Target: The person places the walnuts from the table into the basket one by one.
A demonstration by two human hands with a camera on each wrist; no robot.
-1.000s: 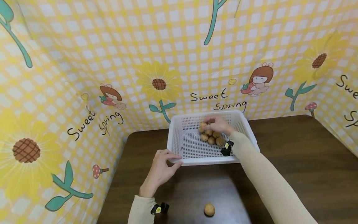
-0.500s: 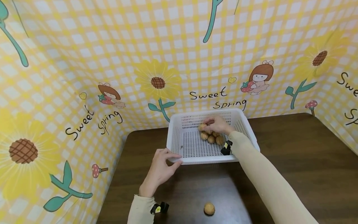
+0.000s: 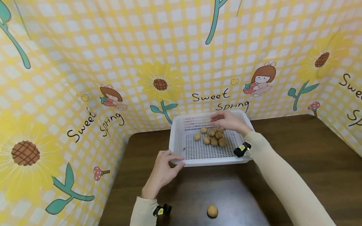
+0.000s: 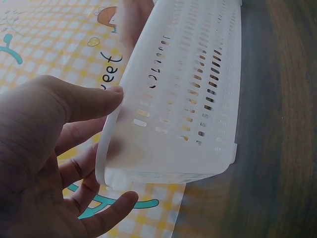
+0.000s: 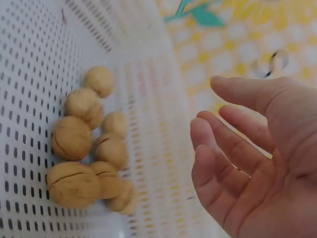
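A white perforated plastic basket (image 3: 213, 162) stands at the back of the table, with several walnuts (image 3: 222, 142) grouped on its floor right of the middle. One walnut (image 3: 197, 137) lies apart to their left. My left hand (image 3: 160, 175) pinches the basket's near left corner; in the left wrist view its thumb (image 4: 96, 101) presses on the rim and the fingers spread around the corner. Above the nuts, near the far wall, my right hand (image 3: 230, 121) hovers with relaxed fingers (image 5: 237, 146) and nothing in them.
A single walnut (image 3: 212, 211) sits on the dark wooden table (image 3: 305, 150), close to the near edge of the head view. Behind and left of the table hangs a yellow checked cloth (image 3: 118, 56) printed with sunflowers.
My right hand has let go of a walnut in the basket and moved up and right, uncovering more nuts. One nut now lies farther left. The left hand stays on the corner.
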